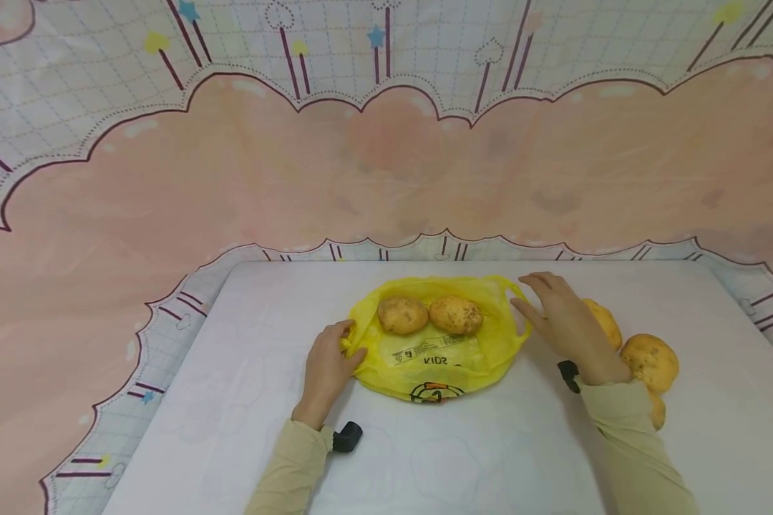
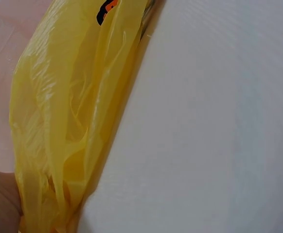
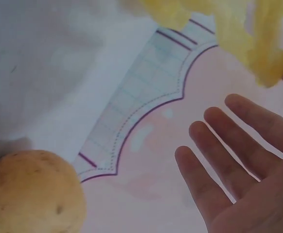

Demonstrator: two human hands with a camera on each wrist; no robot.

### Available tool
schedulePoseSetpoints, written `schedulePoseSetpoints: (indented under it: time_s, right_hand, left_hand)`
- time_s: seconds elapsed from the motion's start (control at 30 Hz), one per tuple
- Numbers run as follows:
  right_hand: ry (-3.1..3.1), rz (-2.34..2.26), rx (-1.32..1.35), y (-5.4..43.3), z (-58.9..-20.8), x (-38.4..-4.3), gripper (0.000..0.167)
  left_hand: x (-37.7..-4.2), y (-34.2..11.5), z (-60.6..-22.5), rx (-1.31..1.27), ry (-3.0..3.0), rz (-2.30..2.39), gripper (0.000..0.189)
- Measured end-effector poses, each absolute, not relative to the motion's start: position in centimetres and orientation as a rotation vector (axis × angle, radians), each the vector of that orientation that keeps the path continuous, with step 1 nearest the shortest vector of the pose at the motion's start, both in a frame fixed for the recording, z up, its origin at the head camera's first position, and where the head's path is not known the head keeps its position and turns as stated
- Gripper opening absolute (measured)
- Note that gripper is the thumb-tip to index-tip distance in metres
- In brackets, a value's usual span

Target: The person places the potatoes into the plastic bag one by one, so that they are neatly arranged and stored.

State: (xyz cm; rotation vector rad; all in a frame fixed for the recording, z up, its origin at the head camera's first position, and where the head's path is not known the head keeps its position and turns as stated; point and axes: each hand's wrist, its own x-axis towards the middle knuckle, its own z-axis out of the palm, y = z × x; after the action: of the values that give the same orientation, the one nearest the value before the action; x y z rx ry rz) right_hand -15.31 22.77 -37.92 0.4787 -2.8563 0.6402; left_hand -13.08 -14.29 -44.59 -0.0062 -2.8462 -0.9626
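- The yellow bag lies mid-table, its mouth spread open; its far rim sits near the far edge of the table.
- Two potatoes, the left one and the right one, lie side by side within the mouth, close to the far rim; yellow plastic with print shows between them and the near rim.
- The left hand grips the bag's left end, plastic bunched between fingers and thumb.
- The right hand is at the bag's right handle, fingers straight and spread, gripping nothing; whether the thumb touches the handle I cannot tell.
- The hands are well apart, with the bag's full width between them.
- White tabletop stretches from the bag's near rim toward the person, between the sleeves, and from the left hand out to the table's left edge.
- Three loose potatoes crowd the right forearm, partly hidden by it; room to move is tight there, wider beyond them toward the right edge.
- A patterned cloth rises behind the far edge.
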Motion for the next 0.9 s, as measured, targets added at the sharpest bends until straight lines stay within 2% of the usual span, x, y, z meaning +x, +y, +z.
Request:
schedulePoseSetpoints:
  time_s: [0.17,0.4,0.67,0.9]
  right_hand:
    - [-2.925,0.682,0.423,23.4,-38.1,-15.5,0.056]
    - [-2.882,0.7,0.453,24.2,-38.4,-15.5,0.051]
    - [-2.945,0.676,0.338,25.5,-38.5,-15.6,0.059]
    - [-2.954,0.686,0.342,26.3,-38.7,-15.7,0.06]
  left_hand:
    - [-13.1,-14.3,-44.5,-0.015,-2.846,-0.954,0.052]
    - [-13.0,-14.3,-44.4,-0.026,-2.841,-0.951,0.053]
    - [-13.0,-14.2,-44.4,-0.02,-2.846,-0.96,0.053]
    - [-13.1,-14.2,-44.5,-0.011,-2.847,-0.946,0.053]
